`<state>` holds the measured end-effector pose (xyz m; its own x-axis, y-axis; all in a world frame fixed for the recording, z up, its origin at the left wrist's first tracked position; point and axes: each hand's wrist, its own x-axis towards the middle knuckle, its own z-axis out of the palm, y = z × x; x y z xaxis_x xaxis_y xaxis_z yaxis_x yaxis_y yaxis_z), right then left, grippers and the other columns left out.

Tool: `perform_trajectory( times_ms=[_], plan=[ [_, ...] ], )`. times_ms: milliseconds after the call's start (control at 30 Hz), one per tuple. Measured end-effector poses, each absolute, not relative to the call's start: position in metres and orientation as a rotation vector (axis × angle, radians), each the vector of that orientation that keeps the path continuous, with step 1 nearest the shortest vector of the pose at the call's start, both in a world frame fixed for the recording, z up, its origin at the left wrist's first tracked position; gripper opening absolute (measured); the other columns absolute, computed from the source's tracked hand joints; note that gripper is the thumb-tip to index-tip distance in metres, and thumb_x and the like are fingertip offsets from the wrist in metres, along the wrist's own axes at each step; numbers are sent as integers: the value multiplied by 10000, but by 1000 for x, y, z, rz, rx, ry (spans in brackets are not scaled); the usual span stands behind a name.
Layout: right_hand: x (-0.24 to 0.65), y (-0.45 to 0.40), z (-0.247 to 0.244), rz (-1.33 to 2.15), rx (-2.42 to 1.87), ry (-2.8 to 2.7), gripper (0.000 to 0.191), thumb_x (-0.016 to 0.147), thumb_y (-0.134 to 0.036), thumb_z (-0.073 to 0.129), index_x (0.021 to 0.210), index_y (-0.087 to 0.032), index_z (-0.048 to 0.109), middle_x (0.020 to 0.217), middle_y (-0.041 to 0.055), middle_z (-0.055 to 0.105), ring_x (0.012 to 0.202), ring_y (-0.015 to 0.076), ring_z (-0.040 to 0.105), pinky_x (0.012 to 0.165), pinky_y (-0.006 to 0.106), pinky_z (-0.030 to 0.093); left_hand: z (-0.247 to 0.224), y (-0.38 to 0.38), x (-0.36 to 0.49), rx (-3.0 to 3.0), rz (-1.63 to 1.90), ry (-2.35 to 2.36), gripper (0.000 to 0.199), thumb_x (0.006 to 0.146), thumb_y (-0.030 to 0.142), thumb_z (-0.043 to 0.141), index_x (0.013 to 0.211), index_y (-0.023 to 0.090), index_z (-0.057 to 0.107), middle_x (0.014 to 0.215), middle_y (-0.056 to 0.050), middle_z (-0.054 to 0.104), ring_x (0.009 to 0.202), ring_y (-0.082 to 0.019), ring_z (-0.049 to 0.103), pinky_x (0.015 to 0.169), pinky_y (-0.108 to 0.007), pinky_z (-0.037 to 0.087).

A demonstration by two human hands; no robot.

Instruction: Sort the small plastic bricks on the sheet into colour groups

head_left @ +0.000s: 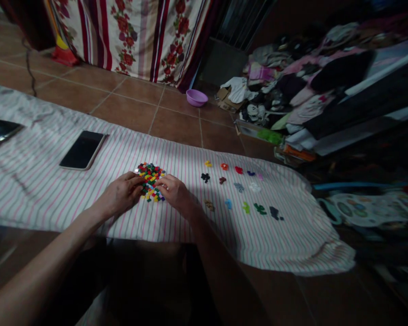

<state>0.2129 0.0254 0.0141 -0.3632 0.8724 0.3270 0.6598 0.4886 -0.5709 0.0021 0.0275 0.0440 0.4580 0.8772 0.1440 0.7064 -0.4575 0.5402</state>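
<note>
A heap of small multicoloured plastic pieces, like tiny building bricks (152,171), lies on a striped cloth (122,217). At the heap's left edge is my left hand (122,192), its fingers reaching over the pieces and the thumb apart from them. My right hand (175,192) touches the right side, fingertips pinched together; whatever is between them is too small to make out. To its right, little groups sorted by colour lie in rows, among them black pieces (206,177), tan pieces (209,205), grey pieces (239,187), dark green pieces (259,208) and red pieces (238,170).
A phone (83,150) lies left of the heap, with another dark device (0,132) at the far left. Beyond the cloth, a purple basin (196,97) stands on the tiled floor. Piled clothes (292,77) fill the back right, and a floral curtain (139,36) hangs behind.
</note>
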Motion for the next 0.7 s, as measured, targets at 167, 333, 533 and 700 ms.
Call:
perform_trajectory(
  times_ms=[167, 333, 533, 700],
  plan=[
    [212, 23, 16, 435, -1248, -2145, 114, 835, -92, 556, 827, -187, 619, 830, 19, 627, 808, 140, 584, 764, 257, 451, 43, 28, 3, 2337, 604, 1326, 345, 893, 328, 375, 1091, 202, 629, 1052, -76, 617, 947, -186, 614, 859, -338, 516],
    [213, 23, 18, 406, -1231, -2090, 114, 821, -100, 528, 818, -192, 594, 807, 18, 619, 780, 143, 580, 738, 257, 454, 44, 27, 3, 2354, 606, 1329, 325, 899, 313, 370, 1035, 198, 642, 1043, -74, 616, 934, -180, 615, 847, -334, 520],
    [229, 18, 30, 377, -1272, -2008, 201, 806, -95, 456, 848, -191, 628, 819, 27, 616, 729, 134, 566, 697, 250, 456, 41, 25, 2, 2384, 656, 1323, 329, 901, 319, 376, 1048, 193, 642, 1068, -81, 610, 949, -183, 614, 861, -342, 527],
    [251, 10, 36, 329, -1348, -2043, 209, 886, -191, 444, 786, -190, 628, 766, 27, 586, 729, 142, 558, 697, 257, 441, 39, 26, 2, 2401, 639, 1329, 359, 913, 325, 359, 1094, 182, 636, 1085, -91, 610, 980, -197, 610, 884, -365, 527]
  ],
)
